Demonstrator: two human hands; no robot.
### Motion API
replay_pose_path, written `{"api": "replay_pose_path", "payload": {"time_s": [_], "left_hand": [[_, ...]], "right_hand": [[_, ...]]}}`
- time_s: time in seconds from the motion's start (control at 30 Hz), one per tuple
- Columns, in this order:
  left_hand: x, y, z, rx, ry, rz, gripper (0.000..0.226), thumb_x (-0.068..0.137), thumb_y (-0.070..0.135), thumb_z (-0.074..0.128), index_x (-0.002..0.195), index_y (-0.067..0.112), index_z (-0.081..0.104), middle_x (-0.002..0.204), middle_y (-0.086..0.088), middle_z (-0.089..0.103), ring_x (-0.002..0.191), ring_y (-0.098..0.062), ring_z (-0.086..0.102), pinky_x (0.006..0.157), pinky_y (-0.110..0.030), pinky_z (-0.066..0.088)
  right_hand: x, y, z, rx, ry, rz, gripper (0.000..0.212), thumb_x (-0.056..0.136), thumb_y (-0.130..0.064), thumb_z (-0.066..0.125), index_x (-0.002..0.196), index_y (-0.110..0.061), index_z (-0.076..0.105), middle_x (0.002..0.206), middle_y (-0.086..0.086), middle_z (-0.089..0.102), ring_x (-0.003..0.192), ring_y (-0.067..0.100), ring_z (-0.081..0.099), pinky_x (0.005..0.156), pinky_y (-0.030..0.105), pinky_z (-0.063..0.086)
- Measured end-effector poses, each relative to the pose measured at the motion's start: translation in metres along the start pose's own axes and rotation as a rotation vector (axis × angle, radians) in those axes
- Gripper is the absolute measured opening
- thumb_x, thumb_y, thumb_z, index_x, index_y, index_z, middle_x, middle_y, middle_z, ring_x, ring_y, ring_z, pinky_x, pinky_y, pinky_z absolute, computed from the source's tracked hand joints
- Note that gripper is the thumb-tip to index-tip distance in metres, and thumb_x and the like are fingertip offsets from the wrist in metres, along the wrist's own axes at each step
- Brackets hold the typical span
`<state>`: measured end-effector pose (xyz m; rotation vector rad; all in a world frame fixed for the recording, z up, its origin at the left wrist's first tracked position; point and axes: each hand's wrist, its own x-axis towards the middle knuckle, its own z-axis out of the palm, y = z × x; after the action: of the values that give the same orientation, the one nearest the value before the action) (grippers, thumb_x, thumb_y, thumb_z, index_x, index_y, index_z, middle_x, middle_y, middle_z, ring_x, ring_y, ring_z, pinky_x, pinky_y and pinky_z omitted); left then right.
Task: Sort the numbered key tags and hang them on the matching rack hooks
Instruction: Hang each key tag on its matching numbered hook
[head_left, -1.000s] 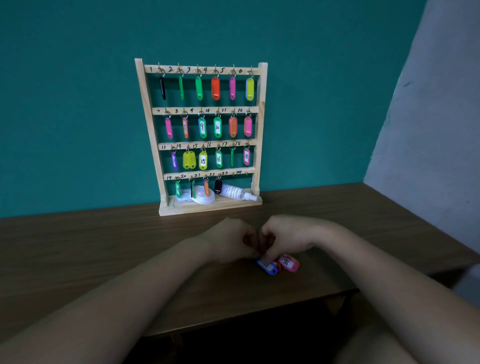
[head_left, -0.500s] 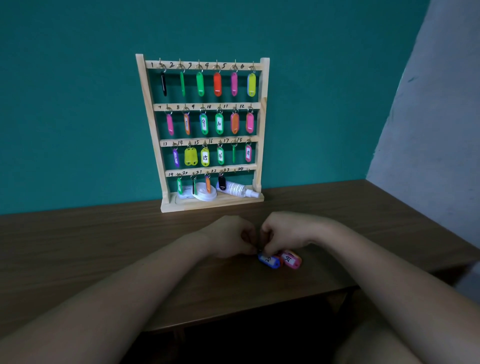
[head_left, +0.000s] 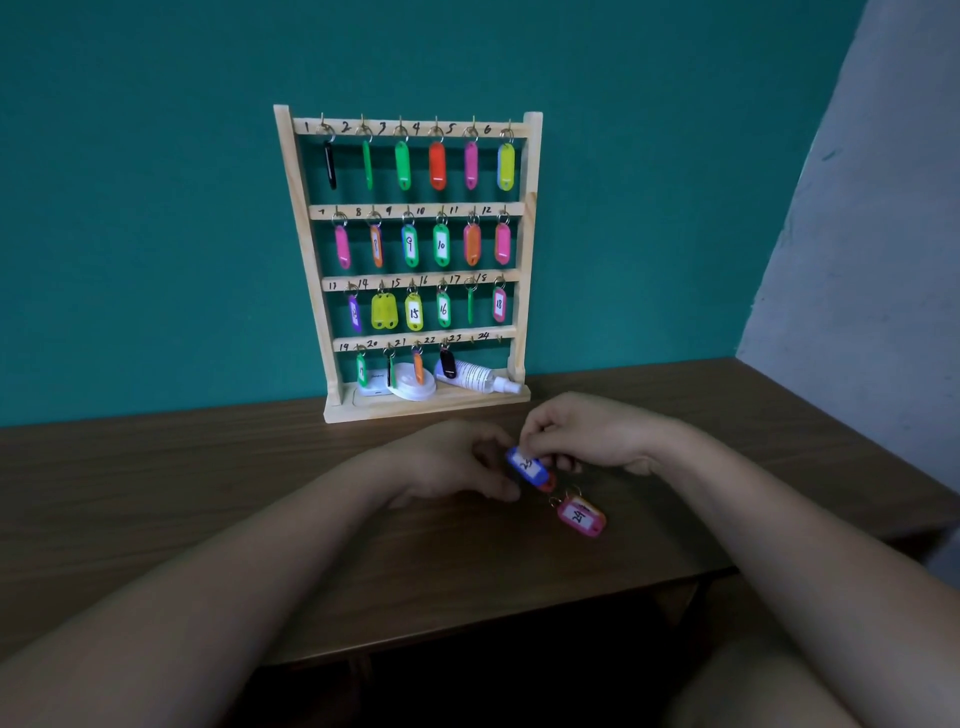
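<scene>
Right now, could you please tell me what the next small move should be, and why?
Probably lift the blue tag, held by the left hand and right hand, toward the bare hook marked 23: its label seems to read 23.

A flat teal wall (head_left: 156, 208) is seen filling the back of the view, evenly and softly lit. On the right it is met by a pale grey-white wall (head_left: 872, 260), whose slanting edge is carried down to the far corner of the table. A long table (head_left: 156, 493) of dark brown wood grain is set flush against the teal wall, its top dully lit. Beneath its front edge only deep shadow (head_left: 467, 691) is shown, and the floor cannot be made out.
</scene>
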<state>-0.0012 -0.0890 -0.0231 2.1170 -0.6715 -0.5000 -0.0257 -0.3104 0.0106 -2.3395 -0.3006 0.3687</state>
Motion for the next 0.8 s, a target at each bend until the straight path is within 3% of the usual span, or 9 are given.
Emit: {"api": "replay_pose_path", "payload": {"time_s": [0.17,0.27,0.37,0.47,0.6,0.7,0.8], "left_hand": [[0.0,0.001,-0.001,-0.139,0.068,-0.023,0.026,0.088,0.019,0.084,0.113,0.016,0.075,0.103,-0.003,0.081,0.083,-0.007,0.071,0.066,-0.025,0.043],[0.007,-0.004,-0.001,0.083,0.165,0.012,0.021,0.085,0.022,0.088,0.104,0.018,0.079,0.09,0.002,0.079,0.076,-0.007,0.071,0.066,-0.022,0.05],[0.013,-0.011,0.001,0.289,0.213,0.023,0.024,0.083,0.034,0.089,0.102,0.027,0.077,0.094,0.009,0.074,0.089,-0.008,0.07,0.083,-0.031,0.055],[0.018,-0.011,0.008,0.305,0.237,0.056,0.03,0.088,0.035,0.083,0.115,0.028,0.071,0.096,0.011,0.071,0.09,-0.009,0.066,0.086,-0.031,0.055],[0.026,-0.005,0.021,0.358,0.233,0.073,0.045,0.095,0.039,0.075,0.137,0.033,0.061,0.114,0.005,0.072,0.104,-0.015,0.066,0.092,-0.032,0.053],[0.033,0.001,0.03,0.444,0.232,0.079,0.046,0.097,0.044,0.07,0.14,0.031,0.06,0.122,0.001,0.07,0.108,-0.019,0.064,0.088,-0.032,0.049],[0.039,0.01,0.038,0.493,0.254,0.045,0.041,0.097,0.05,0.069,0.129,0.025,0.064,0.115,-0.002,0.069,0.098,-0.017,0.06,0.08,-0.031,0.044]], "right_hand": [[0.007,0.001,-0.003,0.231,0.111,-0.039,0.019,0.102,-0.013,0.066,0.107,0.005,0.071,0.074,0.001,0.062,0.065,0.01,0.054,0.059,0.024,0.046],[0.011,0.002,-0.002,0.247,0.147,-0.044,0.024,0.103,-0.015,0.066,0.108,0.008,0.068,0.074,0.001,0.061,0.066,0.01,0.054,0.059,0.024,0.046],[0.013,0.004,-0.005,0.224,0.164,-0.021,0.024,0.103,-0.019,0.065,0.11,0.004,0.068,0.081,0.002,0.063,0.072,0.01,0.055,0.062,0.025,0.046],[0.014,0.006,-0.008,0.198,0.193,0.001,0.018,0.103,-0.02,0.065,0.106,-0.004,0.072,0.09,0.005,0.07,0.077,0.011,0.061,0.065,0.026,0.05],[0.019,0.013,-0.009,0.309,0.25,0.016,0.006,0.1,-0.013,0.067,0.097,-0.009,0.071,0.081,0.005,0.073,0.07,0.015,0.066,0.066,0.033,0.053],[0.021,0.017,-0.009,0.297,0.274,0.011,0.004,0.094,-0.008,0.071,0.098,-0.01,0.072,0.085,0.003,0.076,0.076,0.018,0.069,0.064,0.031,0.052],[0.018,0.016,-0.01,0.281,0.279,-0.015,0.007,0.095,-0.007,0.071,0.097,-0.012,0.076,0.089,0.001,0.078,0.079,0.014,0.067,0.059,0.026,0.05]]}}
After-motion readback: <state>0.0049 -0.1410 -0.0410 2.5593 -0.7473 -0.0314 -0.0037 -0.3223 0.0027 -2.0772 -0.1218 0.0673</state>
